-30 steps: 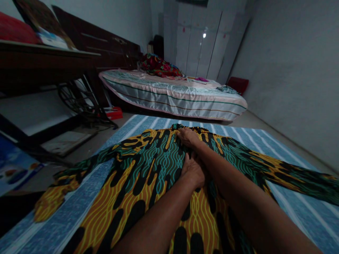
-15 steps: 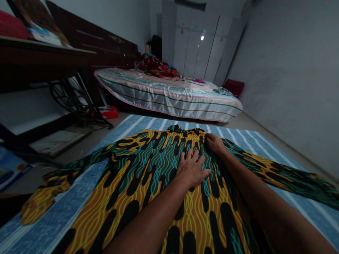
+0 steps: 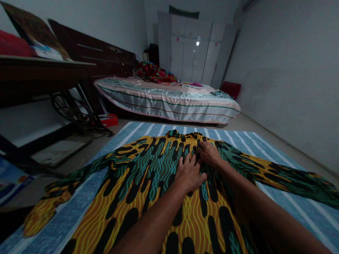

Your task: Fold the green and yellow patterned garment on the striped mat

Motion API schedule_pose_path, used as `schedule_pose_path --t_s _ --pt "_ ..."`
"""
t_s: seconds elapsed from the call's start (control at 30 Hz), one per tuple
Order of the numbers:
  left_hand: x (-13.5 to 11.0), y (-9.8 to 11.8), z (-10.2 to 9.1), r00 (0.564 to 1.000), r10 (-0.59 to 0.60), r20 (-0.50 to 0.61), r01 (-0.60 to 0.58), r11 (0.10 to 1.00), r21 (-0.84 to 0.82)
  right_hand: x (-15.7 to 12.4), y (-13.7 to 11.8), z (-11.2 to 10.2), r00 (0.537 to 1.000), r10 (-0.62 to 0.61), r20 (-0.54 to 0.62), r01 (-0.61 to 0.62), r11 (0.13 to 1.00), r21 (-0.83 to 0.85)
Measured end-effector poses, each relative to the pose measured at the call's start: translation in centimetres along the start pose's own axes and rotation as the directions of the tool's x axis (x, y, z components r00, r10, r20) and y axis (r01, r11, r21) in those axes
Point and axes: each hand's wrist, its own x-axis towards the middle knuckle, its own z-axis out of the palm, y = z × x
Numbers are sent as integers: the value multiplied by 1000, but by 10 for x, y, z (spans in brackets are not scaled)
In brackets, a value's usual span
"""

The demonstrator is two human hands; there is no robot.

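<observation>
A long-sleeved top [image 3: 156, 169] in yellow, black and teal lies spread out, its gathered collar at the far end and both sleeves stretched to the sides. Its lower end runs out of view. My left hand [image 3: 189, 173] rests flat on the chest, fingers spread. Close beside it, my right hand [image 3: 210, 154] is closed with curled fingers on the cloth below the right end of the collar. Its fingertips are partly hidden. Dark folds run through the cloth under my right forearm.
Beneath the top is a blue and white striped surface [image 3: 238, 139]. Beyond stands a bed [image 3: 169, 106] with a bunched red flowered blanket [image 3: 156, 72]. A treadle table [image 3: 45, 72] stands left, near a red box [image 3: 109, 120]. A wall [image 3: 286, 81] bounds the right.
My right hand has moved left and nearer, from the shoulder beside the collar towards my left hand. My left hand stays on the chest of the top. The view has tilted up slightly.
</observation>
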Motion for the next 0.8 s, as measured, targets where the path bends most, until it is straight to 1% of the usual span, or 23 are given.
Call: schedule_pose_path --t_s 0.1,0.2,0.27,0.3,0.37,0.47,0.5,0.53,0.57,0.63,0.7,0.8 --pt "-2 0 -4 1000 0 -14 0 1000 -13 -6 -16 -1 1000 12 -25 -9 990 144" --pt "2 -3 -8 1000 5 -28 -6 998 -55 -7 -30 5 997 41 -63 -23 963 270" --pt "8 -9 -10 1000 -13 -23 11 993 -120 -6 -37 13 993 74 -91 -41 946 322" --pt "12 -12 -12 999 -41 -19 36 983 -180 -6 -40 16 991 88 -103 -48 939 340" --pt "18 -19 -14 992 -123 -13 111 930 -351 -8 -43 24 987 106 -121 -56 931 360" --pt "23 -28 -18 966 -255 -33 179 761 -624 -16 -46 32 988 87 -128 -36 933 358" --pt "24 -31 -20 954 -296 -48 187 713 -676 -19 -47 34 990 68 -126 -19 936 351" --pt "26 -34 -22 939 -338 -64 203 695 -689 -21 -48 36 992 45 -121 -1 940 342" --pt "27 -37 -25 921 -380 -81 232 705 -671 -24 -49 37 993 24 -116 16 942 335" --pt "33 -47 -34 886 -447 -122 310 768 -561 -26 -51 38 995 -15 -103 45 956 290" --pt "41 -62 -46 863 -475 -170 362 818 -447 -27 -54 39 995 -47 -88 63 978 197" --pt "58 -88 -64 836 -490 -246 418 860 -294 -26 -57 42 995 -68 -72 72 996 57"
